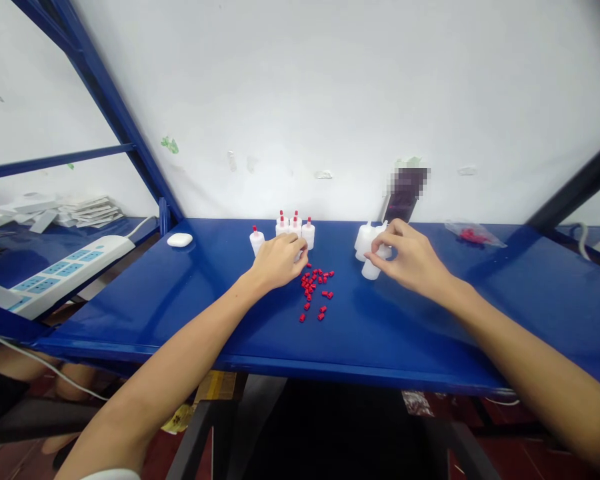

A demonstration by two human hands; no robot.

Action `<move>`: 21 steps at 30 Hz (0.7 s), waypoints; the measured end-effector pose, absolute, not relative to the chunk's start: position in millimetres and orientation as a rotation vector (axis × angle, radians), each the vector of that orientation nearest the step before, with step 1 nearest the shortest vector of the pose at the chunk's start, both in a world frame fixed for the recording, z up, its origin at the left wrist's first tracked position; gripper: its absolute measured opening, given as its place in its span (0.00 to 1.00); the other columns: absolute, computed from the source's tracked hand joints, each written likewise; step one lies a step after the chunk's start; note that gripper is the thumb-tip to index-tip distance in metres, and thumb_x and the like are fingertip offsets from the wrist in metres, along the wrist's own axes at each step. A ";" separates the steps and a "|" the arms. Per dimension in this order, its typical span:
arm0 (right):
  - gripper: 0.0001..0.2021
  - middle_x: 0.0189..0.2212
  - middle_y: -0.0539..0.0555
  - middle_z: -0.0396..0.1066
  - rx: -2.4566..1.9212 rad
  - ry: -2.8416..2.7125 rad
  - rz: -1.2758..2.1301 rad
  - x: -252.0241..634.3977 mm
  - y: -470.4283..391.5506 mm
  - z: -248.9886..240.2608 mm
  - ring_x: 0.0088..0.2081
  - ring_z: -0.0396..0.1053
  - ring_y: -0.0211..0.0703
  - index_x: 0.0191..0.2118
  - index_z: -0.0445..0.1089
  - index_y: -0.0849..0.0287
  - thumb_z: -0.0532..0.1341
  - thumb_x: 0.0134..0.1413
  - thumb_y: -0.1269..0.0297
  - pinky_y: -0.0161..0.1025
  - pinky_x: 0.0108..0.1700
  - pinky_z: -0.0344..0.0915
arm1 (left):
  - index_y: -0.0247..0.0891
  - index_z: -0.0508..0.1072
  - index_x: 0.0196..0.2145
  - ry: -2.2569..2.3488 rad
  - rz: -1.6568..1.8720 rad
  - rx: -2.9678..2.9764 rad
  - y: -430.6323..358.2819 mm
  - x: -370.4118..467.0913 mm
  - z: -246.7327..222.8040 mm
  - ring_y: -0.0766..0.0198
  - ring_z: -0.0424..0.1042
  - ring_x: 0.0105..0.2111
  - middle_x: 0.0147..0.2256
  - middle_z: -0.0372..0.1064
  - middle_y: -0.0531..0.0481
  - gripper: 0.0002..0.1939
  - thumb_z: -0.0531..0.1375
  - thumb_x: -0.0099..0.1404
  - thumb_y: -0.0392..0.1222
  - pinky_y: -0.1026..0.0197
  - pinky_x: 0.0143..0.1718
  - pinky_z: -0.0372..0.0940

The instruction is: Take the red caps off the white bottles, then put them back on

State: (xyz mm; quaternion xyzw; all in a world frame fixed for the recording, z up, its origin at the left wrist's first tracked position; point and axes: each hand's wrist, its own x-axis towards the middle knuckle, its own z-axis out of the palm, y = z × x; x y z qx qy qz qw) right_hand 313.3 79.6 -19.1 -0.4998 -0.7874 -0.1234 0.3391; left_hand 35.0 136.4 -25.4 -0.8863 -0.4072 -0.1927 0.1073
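Note:
My left hand (279,259) is closed, its fingers curled in front of a group of white squeeze bottles (308,236) with red tips. A bit of white shows between its fingers, but what it holds is mostly hidden. To its right lies a loose pile of small red caps (310,283) on the blue table (180,313). My right hand (405,257) pinches a white bottle (371,270) between thumb and fingers, tilted. Just behind that stand uncapped white bottles (364,240), partly covered by the hand.
A clear plastic bag (475,235) with red caps lies at the back right. A dark phone-like object (405,193) leans against the wall. At the left are a white earbud case (180,240) and a power strip (73,273). Blue frame posts (115,100) rise beside the table.

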 end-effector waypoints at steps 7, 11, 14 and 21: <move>0.11 0.32 0.52 0.63 -1.340 -2.108 -0.320 312.1 78.8 -19.7 0.30 0.64 0.43 0.28 0.63 0.55 0.65 0.55 0.60 0.41 0.31 0.61 | 0.37 0.75 0.40 -1.194 -0.552 -2.621 136.3 35.3 -25.4 0.56 0.73 0.39 0.38 0.74 0.45 0.12 0.52 0.70 0.40 0.59 0.33 0.62; 0.05 0.32 0.53 0.67 -1.404 -2.062 -0.395 311.6 75.7 -15.5 0.35 0.68 0.47 0.33 0.67 0.54 0.63 0.56 0.62 0.41 0.31 0.61 | 0.36 0.75 0.40 -1.194 -0.567 -2.635 136.0 35.4 -25.2 0.57 0.72 0.40 0.37 0.74 0.44 0.13 0.52 0.70 0.40 0.59 0.33 0.63; 0.05 0.31 0.53 0.69 -1.448 -1.990 -0.395 314.9 76.3 -12.3 0.32 0.69 0.46 0.39 0.69 0.55 0.60 0.56 0.64 0.41 0.32 0.61 | 0.37 0.75 0.40 -1.192 -0.579 -2.637 136.0 35.3 -25.8 0.57 0.72 0.39 0.37 0.74 0.45 0.12 0.52 0.70 0.40 0.59 0.33 0.62; 0.04 0.29 0.51 0.74 -1.548 -1.993 -0.258 321.2 81.5 -13.8 0.28 0.71 0.44 0.35 0.72 0.55 0.60 0.54 0.65 0.41 0.32 0.63 | 0.38 0.74 0.42 -1.155 -0.581 -2.634 137.1 35.1 -26.5 0.58 0.73 0.40 0.38 0.74 0.47 0.11 0.52 0.69 0.37 0.59 0.32 0.61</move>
